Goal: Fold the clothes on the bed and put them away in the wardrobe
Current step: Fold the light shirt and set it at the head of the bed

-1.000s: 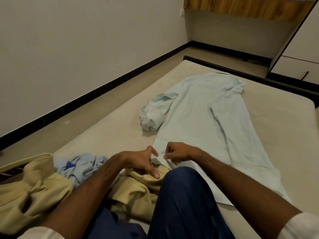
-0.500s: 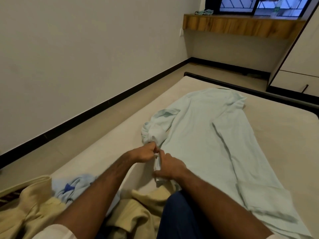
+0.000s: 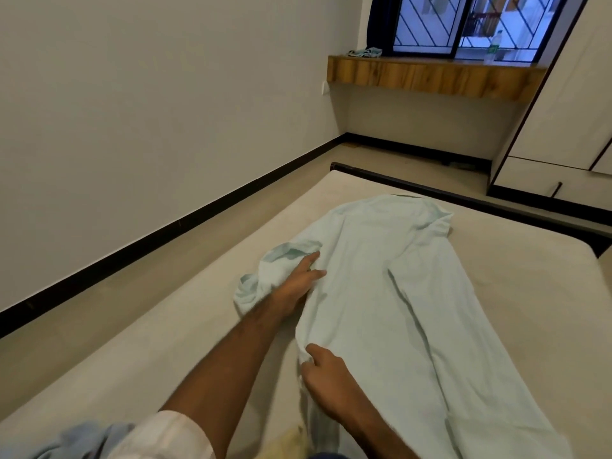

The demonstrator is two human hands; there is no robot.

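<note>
Shirt spread flat, both hands on it

Beige mattress is bearing a long pale mint cotton shirt, lying lengthwise with its collar toward the white wardrobe. Left hand is resting on the bunched sleeve, fingers straight. Right hand is pinching the shirt's near left edge between thumb and fingers.

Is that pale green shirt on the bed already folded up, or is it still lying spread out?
Mostly spread: the shirt lies full length on the bed, one side turned in, its left sleeve bunched by the left hand.
</note>
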